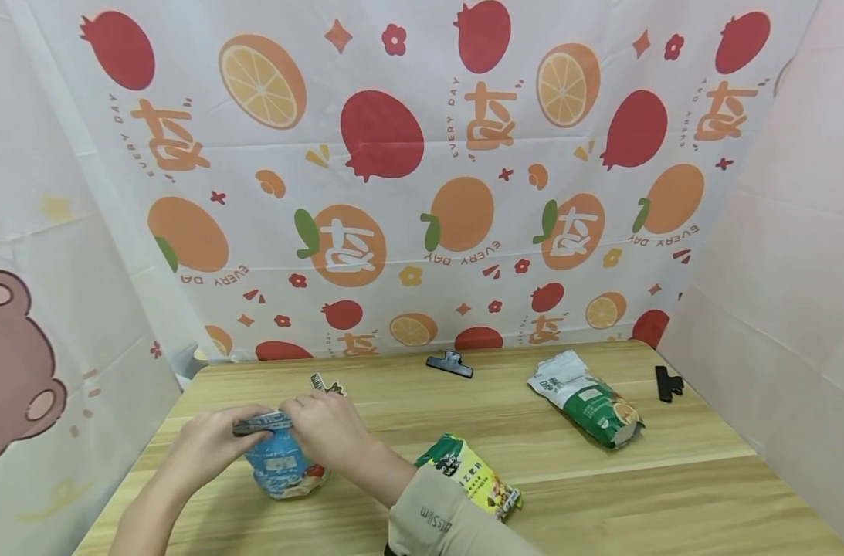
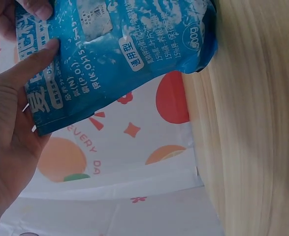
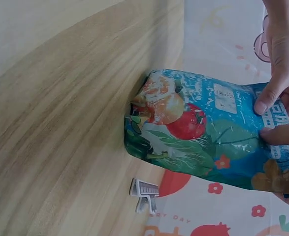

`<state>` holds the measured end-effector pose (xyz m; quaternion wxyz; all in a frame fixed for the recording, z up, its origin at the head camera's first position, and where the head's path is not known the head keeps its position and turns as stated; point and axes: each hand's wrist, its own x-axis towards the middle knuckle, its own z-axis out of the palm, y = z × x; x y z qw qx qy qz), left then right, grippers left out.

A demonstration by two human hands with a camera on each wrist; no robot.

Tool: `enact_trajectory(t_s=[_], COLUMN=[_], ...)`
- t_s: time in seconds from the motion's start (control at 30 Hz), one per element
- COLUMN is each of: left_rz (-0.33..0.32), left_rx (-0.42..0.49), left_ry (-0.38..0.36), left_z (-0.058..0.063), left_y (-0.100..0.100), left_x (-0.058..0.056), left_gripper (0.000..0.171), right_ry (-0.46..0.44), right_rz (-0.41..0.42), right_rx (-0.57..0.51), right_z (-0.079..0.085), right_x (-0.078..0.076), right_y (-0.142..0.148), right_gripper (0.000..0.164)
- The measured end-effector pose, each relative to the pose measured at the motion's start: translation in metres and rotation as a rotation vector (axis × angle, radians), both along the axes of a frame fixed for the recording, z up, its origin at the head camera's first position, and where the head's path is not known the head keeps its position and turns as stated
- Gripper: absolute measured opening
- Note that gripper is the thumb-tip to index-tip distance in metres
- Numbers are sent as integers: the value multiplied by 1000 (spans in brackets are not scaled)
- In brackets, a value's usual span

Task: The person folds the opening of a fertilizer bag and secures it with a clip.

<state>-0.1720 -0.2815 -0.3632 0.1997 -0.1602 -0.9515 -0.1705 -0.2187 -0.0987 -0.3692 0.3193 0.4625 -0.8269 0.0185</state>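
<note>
The far edge of the wooden table [image 1: 686,471] lies beyond the left hand [image 1: 209,442] and right hand [image 1: 330,428]; its surface stretches rightward past a yellow-green bag [image 1: 479,475] beside the right sleeve [image 1: 442,513]. Fruit-printed cloth [image 1: 394,201] hangs behind. Both hands pinch the top of the blue bag [image 1: 277,467], its body below them.

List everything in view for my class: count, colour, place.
Blue bag: 1, blue, left
Yellow bag: 1, yellow and green, centre front
Green bag: 1, green and white, right
Black clips: 2, black, back middle and far right
Pale clip: 1, whitish, back left
Dark item: 1, black, bottom edge, mostly hidden
Table: 1, light wood, below
Fruit-print cloth: 1, white with red and orange, behind table
Side cloths: 2, pale, left and right
Sleeve: 1, beige, right arm
Left hand: 1, bare, gripping the blue bag's top
Right hand: 1, bare, same bag's top
</note>
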Motion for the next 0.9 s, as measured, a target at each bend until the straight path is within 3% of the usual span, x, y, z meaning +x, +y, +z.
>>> enact_trajectory(t_s=[0.27, 0.67, 0.8, 0.9], left_rz=[-4, -45, -55, -78], left_rx=[-6, -3, 26, 110], left_ry=[-10, 107, 76, 15], left_z=[0, -6, -5, -4], left_y=[-1, -1, -2, -5], left_x=[-5, -13, -13, -11], left_gripper=[23, 20, 18, 17], right_ry=[-56, -3, -8, -35], right_rz=[-46, -78, -66, -17], right_rx=[50, -4, -8, -51], right_z=[6, -1, -1, 0], right_x=[-1, -4, -5, -4], right_y=[-1, -3, -2, 1], right_gripper=[15, 10, 8, 8])
